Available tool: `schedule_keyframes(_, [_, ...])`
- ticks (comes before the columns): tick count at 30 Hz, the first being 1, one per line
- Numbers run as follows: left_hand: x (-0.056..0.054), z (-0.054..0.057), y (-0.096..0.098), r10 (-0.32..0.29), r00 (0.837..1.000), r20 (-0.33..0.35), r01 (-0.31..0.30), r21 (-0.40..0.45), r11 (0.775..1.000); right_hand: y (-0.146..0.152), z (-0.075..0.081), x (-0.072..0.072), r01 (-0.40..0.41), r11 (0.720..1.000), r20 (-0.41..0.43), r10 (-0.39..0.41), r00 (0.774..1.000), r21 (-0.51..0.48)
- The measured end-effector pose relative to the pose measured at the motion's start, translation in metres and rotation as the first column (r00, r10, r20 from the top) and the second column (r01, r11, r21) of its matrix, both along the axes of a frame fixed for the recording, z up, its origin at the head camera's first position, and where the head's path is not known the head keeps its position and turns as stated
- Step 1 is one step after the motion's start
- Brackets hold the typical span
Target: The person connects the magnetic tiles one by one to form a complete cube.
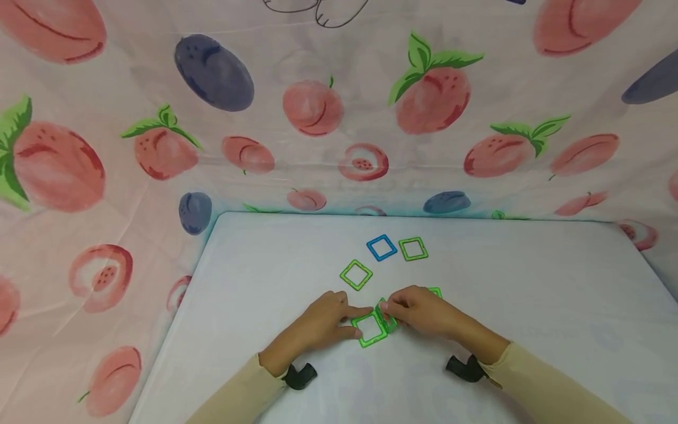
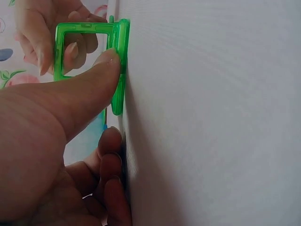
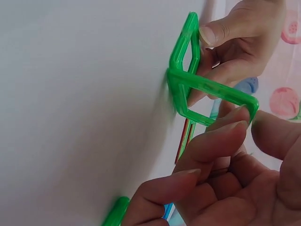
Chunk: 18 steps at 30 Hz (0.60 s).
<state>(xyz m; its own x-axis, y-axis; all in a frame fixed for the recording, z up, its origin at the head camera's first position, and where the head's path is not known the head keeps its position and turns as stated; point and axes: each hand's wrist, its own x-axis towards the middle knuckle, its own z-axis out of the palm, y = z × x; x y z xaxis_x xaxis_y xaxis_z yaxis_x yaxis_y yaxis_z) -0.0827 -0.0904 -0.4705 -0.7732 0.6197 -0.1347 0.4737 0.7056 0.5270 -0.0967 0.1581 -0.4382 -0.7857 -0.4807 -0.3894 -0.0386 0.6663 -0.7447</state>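
A green square magnetic tile (image 1: pixel 375 340) with an open middle lies flat on the white table. My left hand (image 1: pixel 324 321) holds this tile, index finger along its far edge and thumb at its near left side; in the left wrist view the thumb (image 2: pixel 96 70) presses on it. A second green tile (image 3: pixel 216 87) stands up from the flat one's right edge, the two meeting along that side. With thumb and fingertips, my right hand (image 1: pixel 421 309) pinches the raised tile's free edge. Part of the standing tile is hidden behind the right fingers in the head view.
Beyond the hands lie a blue square tile (image 1: pixel 373 252), a green tile (image 1: pixel 410 239) to its right and another green tile (image 1: pixel 348 268) nearer the left hand. One more green tile (image 1: pixel 435 291) peeks out behind the right hand. A fruit-print cloth (image 1: pixel 318 59) hangs behind the table.
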Motion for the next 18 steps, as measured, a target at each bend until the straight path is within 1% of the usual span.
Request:
schedule_keyframes(7, [0.000,0.000,0.000,-0.006,1.000,-0.004,0.006,-0.002,1.000,0.007,0.003,0.010,-0.053,0.999,-0.077,0.052,0.996,-0.008])
schedule_keyframes(12, [0.000,0.000,0.000,-0.005,1.000,-0.009,0.005,0.007,1.000,0.006,0.002,0.015,-0.068,0.997,-0.128,0.065,0.990,-0.020])
schedule_keyframes(18, [-0.001,0.000,0.000,-0.012,1.000,-0.010,0.012,-0.004,1.000,0.004,0.003,0.015,-0.088,0.995,-0.099,0.083,0.992,-0.047])
